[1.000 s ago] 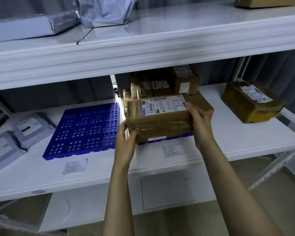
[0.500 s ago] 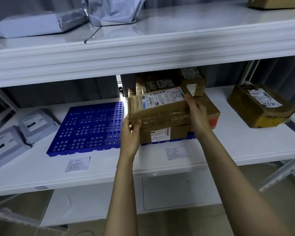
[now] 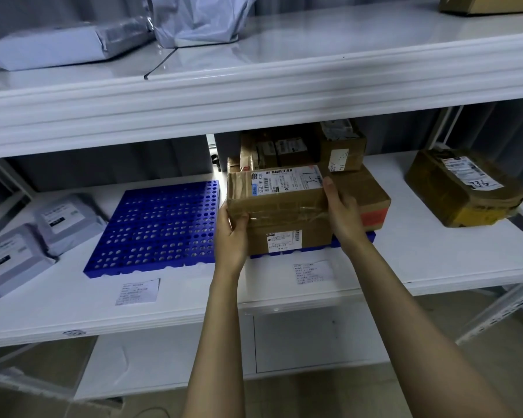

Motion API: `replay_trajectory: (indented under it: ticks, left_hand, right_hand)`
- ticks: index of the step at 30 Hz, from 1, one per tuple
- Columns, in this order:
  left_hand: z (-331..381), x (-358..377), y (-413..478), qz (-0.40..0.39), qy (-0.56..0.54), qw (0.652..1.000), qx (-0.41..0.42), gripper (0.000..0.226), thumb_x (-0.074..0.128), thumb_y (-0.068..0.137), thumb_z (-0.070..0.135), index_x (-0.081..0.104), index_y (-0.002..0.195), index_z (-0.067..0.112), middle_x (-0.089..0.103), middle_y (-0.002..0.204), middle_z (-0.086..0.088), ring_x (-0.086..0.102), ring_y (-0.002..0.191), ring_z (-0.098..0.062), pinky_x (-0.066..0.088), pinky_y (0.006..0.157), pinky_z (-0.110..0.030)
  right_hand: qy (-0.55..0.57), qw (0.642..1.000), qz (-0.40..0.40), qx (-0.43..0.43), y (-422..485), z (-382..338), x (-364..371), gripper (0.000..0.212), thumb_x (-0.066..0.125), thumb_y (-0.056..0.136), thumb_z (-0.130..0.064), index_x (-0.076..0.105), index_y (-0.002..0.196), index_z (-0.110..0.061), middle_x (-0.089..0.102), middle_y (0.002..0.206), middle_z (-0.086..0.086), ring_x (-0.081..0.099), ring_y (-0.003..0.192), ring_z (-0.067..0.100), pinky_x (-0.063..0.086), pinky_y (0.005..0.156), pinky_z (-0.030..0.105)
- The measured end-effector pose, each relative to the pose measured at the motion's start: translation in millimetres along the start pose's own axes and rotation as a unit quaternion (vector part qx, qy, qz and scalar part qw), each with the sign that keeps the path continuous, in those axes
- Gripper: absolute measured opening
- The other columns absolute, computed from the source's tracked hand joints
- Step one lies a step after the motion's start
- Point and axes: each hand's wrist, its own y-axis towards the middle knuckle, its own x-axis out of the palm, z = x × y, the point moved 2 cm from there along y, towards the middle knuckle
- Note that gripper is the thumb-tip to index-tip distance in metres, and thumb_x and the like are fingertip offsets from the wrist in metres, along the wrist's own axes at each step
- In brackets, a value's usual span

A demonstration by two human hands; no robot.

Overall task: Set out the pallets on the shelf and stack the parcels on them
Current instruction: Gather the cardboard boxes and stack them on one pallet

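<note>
A taped parcel [image 3: 278, 194] is grasped at both ends. The left grip [image 3: 231, 236] is curled round its near left corner and the right grip [image 3: 341, 215] round its right end. It is held on top of a labelled box [image 3: 287, 238] on the right pallet [image 3: 355, 240] of the shelf [image 3: 435, 260]. A second pallet [image 3: 157, 227] lies just left.
</note>
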Motion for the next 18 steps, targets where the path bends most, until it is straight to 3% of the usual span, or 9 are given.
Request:
replay_trajectory:
  ticks: [2, 7, 13, 18]
  left_hand:
    - [-3.8, 1.6, 0.0, 0.009, 0.008, 1.0, -0.006, 0.043, 0.046, 0.096, 0.045, 0.042, 0.135, 0.027, 0.051, 0.132, 0.005, 0.05, 0.121, -0.017, 0.044, 0.102, -0.047]
    - [-4.3, 4.3, 0.8, 0.014, 0.012, 1.0, -0.007, 0.044, 0.046, 0.095, 0.047, 0.041, 0.134, 0.028, 0.051, 0.126, 0.01, 0.05, 0.119, -0.015, 0.044, 0.102, -0.046]
    - [-1.4, 4.0, 5.1, 0.022, 0.008, 1.0, -0.01, 0.039, 0.046, 0.097, 0.041, 0.043, 0.133, 0.024, 0.052, 0.117, 0.01, 0.052, 0.113, -0.015, 0.045, 0.099, -0.041]
    - [-5.1, 5.3, 2.5, 0.038, 0.002, 0.999, -0.037, 0.044, 0.048, 0.097, 0.04, 0.041, 0.136, 0.02, 0.054, 0.129, 0.001, 0.052, 0.119, -0.02, 0.045, 0.101, -0.047]
  right_hand:
    - [-0.001, 1.0, -0.001, -0.002, -2.2, 0.5, 0.1, 0.025, 0.038, 0.099, -0.048, 0.053, 0.109, -0.03, 0.058, 0.093, -0.021, 0.057, 0.084, -0.004, 0.041, 0.066, 0.006]
    - [-0.003, 1.0, 0.009, -0.006, 0.8, -0.8, -0.5, 0.019, 0.04, 0.099, -0.047, 0.055, 0.093, -0.035, 0.06, 0.091, -0.02, 0.058, 0.084, -0.004, 0.041, 0.068, 0.009]
    - [-0.01, 1.0, -0.001, -0.021, 5.1, -0.6, -0.1, 0.025, 0.04, 0.099, -0.047, 0.055, 0.108, -0.028, 0.059, 0.092, -0.021, 0.057, 0.083, -0.005, 0.04, 0.062, 0.002]
    - [-0.003, 1.0, -0.002, -0.026, 1.5, 6.7, -0.8, 0.026, 0.04, 0.1, -0.043, 0.052, 0.116, -0.027, 0.057, 0.095, -0.022, 0.056, 0.083, -0.007, 0.039, 0.06, -0.004]
